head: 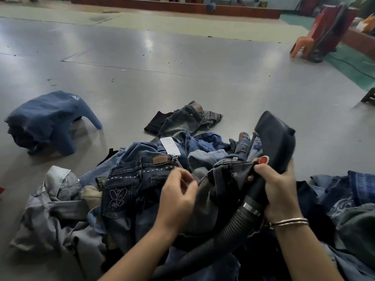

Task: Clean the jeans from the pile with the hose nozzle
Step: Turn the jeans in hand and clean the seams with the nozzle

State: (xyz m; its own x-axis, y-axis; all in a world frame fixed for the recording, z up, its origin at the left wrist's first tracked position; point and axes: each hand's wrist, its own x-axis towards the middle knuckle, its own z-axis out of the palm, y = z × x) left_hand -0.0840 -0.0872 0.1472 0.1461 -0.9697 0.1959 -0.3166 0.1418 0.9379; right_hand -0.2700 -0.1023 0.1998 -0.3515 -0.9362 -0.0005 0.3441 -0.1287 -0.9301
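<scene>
Jeans Fitting at the Nozzle

Right hand (278,185) grips nozzle (276,138) and dark jeans (223,179) above the pile (125,189). Left hand (178,191) pinches the fabric edge. Spread the waistband fully over the nozzle before cleaning. Tag (170,146) text and the leather patch (160,159) are unreadable.

A person's right hand (281,191) grips the black hose nozzle (277,138) by its handle, nozzle head raised above the hand, ribbed hose (219,238) trailing down between the forearms; the same hand appears also to pinch the edge of dark jeans (225,179), though shadow blurs this; the left hand (177,196), fingers curled, holds those jeans just beside it; the denim pile (125,179) spreads beneath and beyond both hands; folded blue jeans (46,120) lie well apart, far left of the left hand, on grey floor (182,67).
</scene>
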